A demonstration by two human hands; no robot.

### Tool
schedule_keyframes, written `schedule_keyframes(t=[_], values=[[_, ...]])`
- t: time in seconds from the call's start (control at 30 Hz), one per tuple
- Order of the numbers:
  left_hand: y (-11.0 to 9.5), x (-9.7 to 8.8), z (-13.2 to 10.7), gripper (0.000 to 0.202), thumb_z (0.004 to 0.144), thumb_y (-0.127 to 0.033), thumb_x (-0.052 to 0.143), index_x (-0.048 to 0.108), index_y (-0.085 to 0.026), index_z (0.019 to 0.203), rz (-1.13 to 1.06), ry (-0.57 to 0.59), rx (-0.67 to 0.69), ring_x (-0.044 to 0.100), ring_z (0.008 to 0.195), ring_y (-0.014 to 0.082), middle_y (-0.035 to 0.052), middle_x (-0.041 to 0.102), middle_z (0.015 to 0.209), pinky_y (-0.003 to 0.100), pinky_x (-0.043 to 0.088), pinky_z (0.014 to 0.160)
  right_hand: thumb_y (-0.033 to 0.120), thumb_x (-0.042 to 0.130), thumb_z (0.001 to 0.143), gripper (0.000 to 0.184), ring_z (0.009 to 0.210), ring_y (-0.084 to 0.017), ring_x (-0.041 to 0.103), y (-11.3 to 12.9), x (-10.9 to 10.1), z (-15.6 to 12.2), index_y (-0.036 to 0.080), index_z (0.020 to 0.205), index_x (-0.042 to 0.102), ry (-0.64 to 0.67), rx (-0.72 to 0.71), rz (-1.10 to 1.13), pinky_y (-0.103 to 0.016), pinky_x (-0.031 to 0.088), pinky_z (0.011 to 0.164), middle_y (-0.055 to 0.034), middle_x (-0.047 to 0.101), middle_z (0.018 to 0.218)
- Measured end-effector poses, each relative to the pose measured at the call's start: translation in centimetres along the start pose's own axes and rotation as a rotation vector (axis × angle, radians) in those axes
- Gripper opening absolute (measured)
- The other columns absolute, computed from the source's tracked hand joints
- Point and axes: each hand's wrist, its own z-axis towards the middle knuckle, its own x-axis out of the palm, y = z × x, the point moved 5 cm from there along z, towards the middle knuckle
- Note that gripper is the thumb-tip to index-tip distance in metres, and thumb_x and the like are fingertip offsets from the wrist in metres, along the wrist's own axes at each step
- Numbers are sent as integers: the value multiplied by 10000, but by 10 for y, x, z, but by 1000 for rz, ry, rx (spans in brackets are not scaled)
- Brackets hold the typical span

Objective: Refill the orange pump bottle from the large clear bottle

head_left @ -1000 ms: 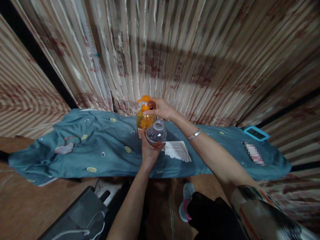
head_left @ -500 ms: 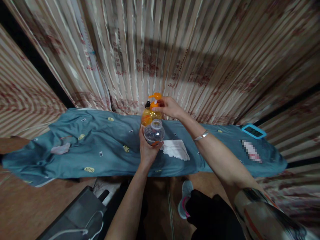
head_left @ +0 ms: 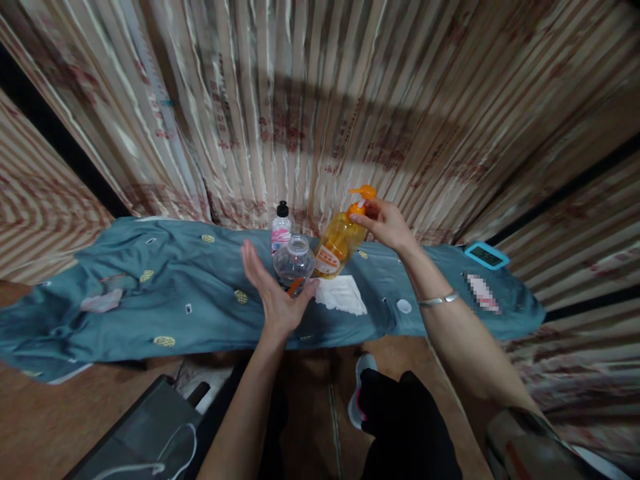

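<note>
My right hand (head_left: 383, 223) grips an orange pump bottle (head_left: 340, 241) by its neck, just below the pump head. That bottle holds yellow liquid, bears a label low down, and leans with its top to the right. My left hand (head_left: 280, 293) is open, fingers spread and thumb apart, on the near side of a clear round jar (head_left: 295, 265) with a bare neck. The jar stands upright; whether the thumb touches it I cannot tell. Behind the jar is a small bottle (head_left: 281, 230) with a black cap and pink label. A white tissue (head_left: 345, 295) lies flat beside the jar.
A teal patterned cloth (head_left: 200, 273) covers the narrow table. Toward the right are a small white disc (head_left: 404, 306), a blue-framed digital clock (head_left: 487, 255) and a blurred packet (head_left: 481, 292). A pale piece (head_left: 103, 301) lies at left. Pleated curtain (head_left: 320, 120) hangs close behind.
My right hand has moved the pump bottle rightward and tilted it, uncovering the black-capped bottle. My left hand has let go of the clear jar and spread its fingers.
</note>
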Motion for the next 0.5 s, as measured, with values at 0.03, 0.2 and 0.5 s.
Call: schedule_keyframes(t=[0.03, 0.2, 0.5], values=[[-11, 1, -3, 1373, 712, -740, 899, 171, -187, 1736, -6, 18, 46, 148, 1752, 447, 274, 231, 1822, 668, 99, 1422, 606, 756, 660, 494, 836, -261, 650, -4, -3, -6, 180, 892, 662, -12, 24, 7, -421, 500, 828, -80, 714, 877], [-45, 39, -42, 993, 899, -553, 824, 302, -270, 1695, -75, 201, 304, 335, 1698, 412, 226, 401, 1753, 655, 263, 1392, 588, 773, 659, 462, 836, -264, 671, -24, -10, -32, 187, 872, 685, -46, 93, 10, -400, 496, 826, -78, 738, 874], [25, 133, -47, 1244, 693, -332, 958, 247, -173, 1702, -137, 414, -172, 332, 1697, 452, 299, 347, 1775, 663, 243, 1397, 596, 786, 742, 549, 952, -318, 708, -29, 3, -67, 139, 1032, 695, -168, 109, 98, -460, 522, 947, -143, 756, 1046]])
